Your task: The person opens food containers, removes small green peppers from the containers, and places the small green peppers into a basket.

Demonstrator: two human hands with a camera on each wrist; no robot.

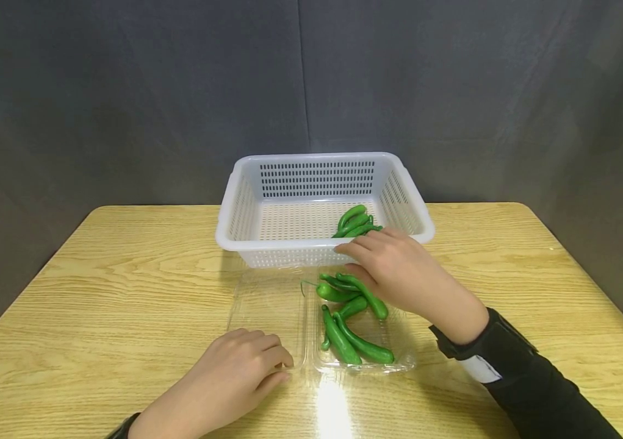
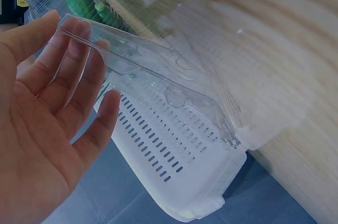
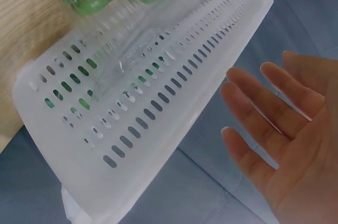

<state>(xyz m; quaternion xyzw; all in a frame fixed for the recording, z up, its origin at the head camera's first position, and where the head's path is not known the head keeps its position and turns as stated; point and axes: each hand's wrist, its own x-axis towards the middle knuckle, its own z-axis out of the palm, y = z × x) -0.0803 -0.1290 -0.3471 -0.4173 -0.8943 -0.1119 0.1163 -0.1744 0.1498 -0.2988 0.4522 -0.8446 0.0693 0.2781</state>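
Observation:
A clear plastic clamshell box lies opened flat on the table. Its right half, the tray (image 1: 399, 332), holds several green peppers (image 1: 363, 346), and its left half, the lid (image 1: 270, 305), lies beside it. My left hand (image 1: 242, 366) is at the lid's near edge; in the left wrist view its loosely bent fingers (image 2: 79, 49) touch or nearly touch that edge. My right hand (image 1: 393, 268) hovers by the front rim of a white basket (image 1: 289, 245), above the tray's far end. In the right wrist view its fingers (image 3: 259, 97) are spread and hold nothing.
Several more green peppers (image 1: 352, 221) lie in the right part of the basket, partly hidden by its front rim. The basket stands behind the box on the wooden table (image 1: 124, 292). A dark grey curtain (image 1: 179, 103) hangs behind the table.

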